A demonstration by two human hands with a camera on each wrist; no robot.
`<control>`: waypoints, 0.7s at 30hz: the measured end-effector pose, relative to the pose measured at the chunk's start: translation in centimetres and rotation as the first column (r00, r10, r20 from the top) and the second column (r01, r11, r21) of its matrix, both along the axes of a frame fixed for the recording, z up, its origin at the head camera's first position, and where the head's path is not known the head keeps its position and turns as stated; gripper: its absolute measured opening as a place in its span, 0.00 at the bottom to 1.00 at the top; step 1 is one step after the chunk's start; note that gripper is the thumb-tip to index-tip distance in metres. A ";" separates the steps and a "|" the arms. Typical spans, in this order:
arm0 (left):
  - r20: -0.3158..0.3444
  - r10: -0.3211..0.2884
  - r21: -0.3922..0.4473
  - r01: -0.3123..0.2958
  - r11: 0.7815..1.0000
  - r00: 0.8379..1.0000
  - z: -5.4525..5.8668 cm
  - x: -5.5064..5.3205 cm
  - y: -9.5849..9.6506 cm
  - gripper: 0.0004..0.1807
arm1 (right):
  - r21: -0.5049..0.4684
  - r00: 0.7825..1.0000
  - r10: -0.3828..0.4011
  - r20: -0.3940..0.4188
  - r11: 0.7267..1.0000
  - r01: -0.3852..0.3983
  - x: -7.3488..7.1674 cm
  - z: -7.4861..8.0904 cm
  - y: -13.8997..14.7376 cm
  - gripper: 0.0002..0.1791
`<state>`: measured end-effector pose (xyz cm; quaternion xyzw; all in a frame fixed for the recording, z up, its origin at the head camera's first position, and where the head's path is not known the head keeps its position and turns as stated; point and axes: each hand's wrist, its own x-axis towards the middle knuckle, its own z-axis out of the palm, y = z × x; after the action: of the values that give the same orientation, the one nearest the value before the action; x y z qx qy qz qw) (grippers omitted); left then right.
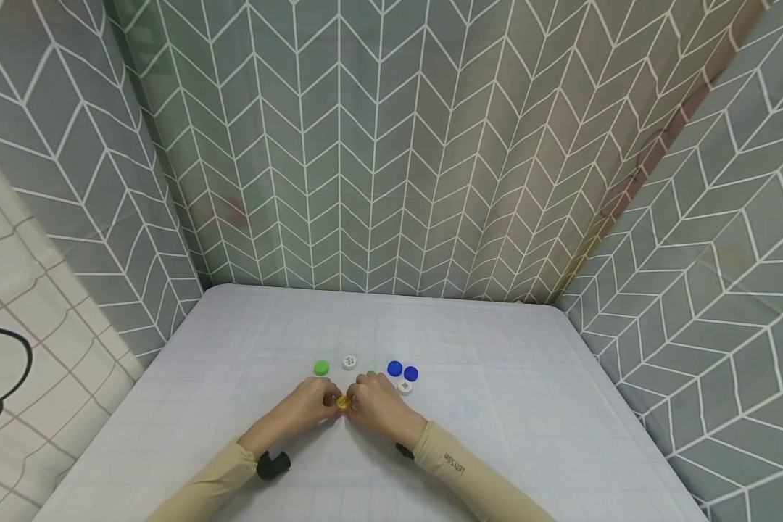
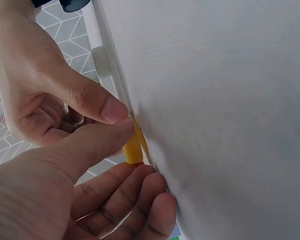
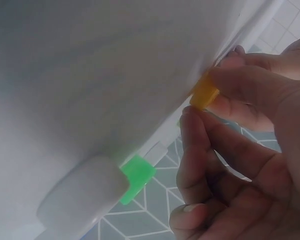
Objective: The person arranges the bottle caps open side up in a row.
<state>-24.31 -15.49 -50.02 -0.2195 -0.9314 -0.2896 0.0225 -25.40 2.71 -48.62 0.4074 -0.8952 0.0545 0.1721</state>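
Both hands meet low over the table at a small yellow plastic cap [image 1: 343,402]. My left hand [image 1: 309,402] pinches it from the left by thumb and fingertips. From the other side my right hand [image 1: 381,402] pinches the same cap. In the left wrist view the yellow cap [image 2: 133,150] shows edge-on beneath the thumbs, with a thin yellow strip beside it against the white cloth. The right wrist view has the yellow cap [image 3: 205,91] between the right thumb and fingers. The fingers hide much of it.
Beyond the hands lie a green cap [image 1: 321,367], a marked white cap [image 1: 349,362], two blue caps including one blue cap [image 1: 394,368], and another white cap [image 1: 404,387]. A second green cap [image 1: 371,373] is partly hidden by the right hand. White cloth [image 1: 496,406] covers the table.
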 end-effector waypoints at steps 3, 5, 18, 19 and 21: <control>-0.005 0.010 0.006 -0.010 1.000 1.000 0.0 0.0 0.0 0.09 | -0.002 1.000 -0.004 -0.011 1.000 0.004 0.0 0.0 0.1 0.10; -0.003 0.020 0.022 -0.020 1.000 1.000 0.1 0.1 0.0 0.10 | -0.010 1.000 -0.008 -0.008 1.000 0.008 0.0 -0.1 0.1 0.10; 0.019 0.030 0.083 -0.031 0.996 0.999 0.9 0.6 -0.2 0.10 | -0.041 0.999 -0.003 0.049 0.999 0.005 0.4 0.5 0.3 0.12; 0.018 0.034 0.084 -0.036 0.996 0.999 1.0 0.7 -0.2 0.10 | -0.045 0.999 -0.002 0.051 0.999 0.004 0.4 0.6 0.3 0.12; 0.015 0.038 0.086 -0.040 0.996 0.999 1.3 0.7 -0.2 0.11 | -0.052 0.999 -0.001 0.049 0.999 0.003 0.4 0.7 0.4 0.12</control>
<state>-23.56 -15.73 -48.76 -0.1982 -0.9223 -0.3303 0.0316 -24.96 3.09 -47.94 0.4004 -0.8979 0.0873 0.1608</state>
